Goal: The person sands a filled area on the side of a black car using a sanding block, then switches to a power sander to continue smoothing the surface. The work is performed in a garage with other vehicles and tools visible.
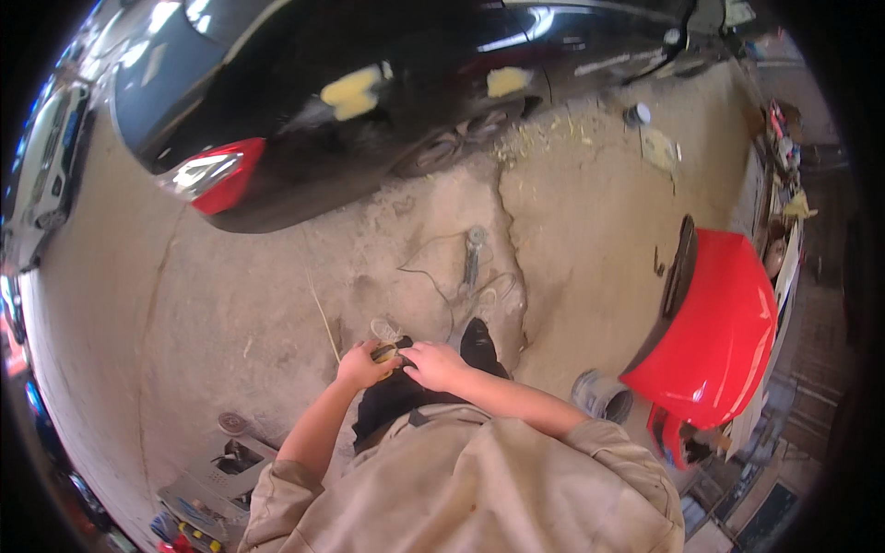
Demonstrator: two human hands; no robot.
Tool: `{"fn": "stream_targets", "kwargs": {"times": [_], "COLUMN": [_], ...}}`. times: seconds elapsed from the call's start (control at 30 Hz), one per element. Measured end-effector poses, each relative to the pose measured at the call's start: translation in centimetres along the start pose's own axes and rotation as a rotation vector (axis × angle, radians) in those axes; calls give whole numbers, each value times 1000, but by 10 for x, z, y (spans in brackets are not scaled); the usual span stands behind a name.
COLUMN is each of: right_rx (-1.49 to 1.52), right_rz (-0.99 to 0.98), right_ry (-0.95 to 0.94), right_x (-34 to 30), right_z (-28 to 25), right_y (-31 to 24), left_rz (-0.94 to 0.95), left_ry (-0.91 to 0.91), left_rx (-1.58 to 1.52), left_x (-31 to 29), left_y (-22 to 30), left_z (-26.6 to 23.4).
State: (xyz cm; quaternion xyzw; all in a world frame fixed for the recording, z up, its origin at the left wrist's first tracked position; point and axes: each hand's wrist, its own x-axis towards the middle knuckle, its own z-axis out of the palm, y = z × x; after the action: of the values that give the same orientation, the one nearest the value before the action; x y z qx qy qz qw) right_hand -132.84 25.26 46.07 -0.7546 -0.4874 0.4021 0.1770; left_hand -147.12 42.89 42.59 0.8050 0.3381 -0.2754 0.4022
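In front of my waist, both hands meet at a small yellow and dark object (388, 352) whose kind I cannot make out. My left hand (362, 365) is closed around its left side. From the right, my right hand (435, 365) has its fingers bent onto the other side, partly hiding it. Beyond them stands a black car (304, 157) with yellow filler patches (352, 92) on its side and a red and clear tail light (219, 175).
A corded grinder-like power tool (473, 258) lies on the concrete floor ahead, its cable looping near my shoes. To the right are a red car panel (714, 323) and a grey bucket (601, 396). A grey panel with cutouts (217, 479) lies at lower left.
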Motion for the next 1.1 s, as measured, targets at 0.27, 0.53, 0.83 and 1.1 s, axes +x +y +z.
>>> {"fn": "stream_targets", "kwargs": {"times": [0.27,0.53,0.83,1.1], "right_rx": [532,264,201,1774], "right_rz": [772,1150,1125,773], "right_ry": [661,486,609,530], "right_x": [86,222,290,165], "right_z": [133,316,359,196], "right_y": [283,598,707,609], "left_rz": [-364,-548,-472,-401], "left_ry": [-50,120,220,309], "left_rx": [26,-530,18,170], "left_x": [139,308,504,534], "left_y": [-120,-235,-288,-182], "left_z": [97,244,369,385]}}
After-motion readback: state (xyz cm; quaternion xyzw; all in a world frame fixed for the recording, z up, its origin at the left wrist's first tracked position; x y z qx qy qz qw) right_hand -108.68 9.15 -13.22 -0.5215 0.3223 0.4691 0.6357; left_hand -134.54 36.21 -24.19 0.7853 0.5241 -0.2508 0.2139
